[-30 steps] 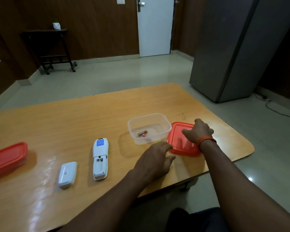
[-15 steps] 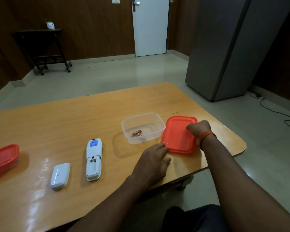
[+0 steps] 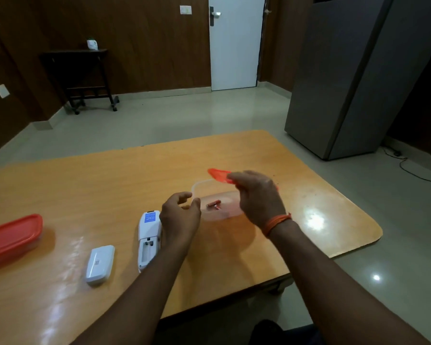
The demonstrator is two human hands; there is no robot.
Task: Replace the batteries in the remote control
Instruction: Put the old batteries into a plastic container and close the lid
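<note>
A white remote (image 3: 148,239) lies face down on the wooden table (image 3: 110,185), its battery bay open and empty. Its loose white cover (image 3: 99,264) rests to its left. A clear plastic box (image 3: 204,189) behind holds red batteries (image 3: 213,204). My right hand (image 3: 258,195) grips a red lid (image 3: 218,175) and holds it tilted in the air over the box. My left hand (image 3: 181,215) hovers just left of the box with curled, parted fingers, holding nothing and covering the remote's right edge.
A second box with a red lid (image 3: 11,236) sits at the table's left edge. A grey cabinet (image 3: 358,75) stands right of the table, with a cable on the floor beside it. A dark side table (image 3: 85,75) and a white door (image 3: 235,43) are at the far wall.
My right hand has picked the red lid up off the table and swung it over the clear box. My left hand has risen from the table toward the box.
</note>
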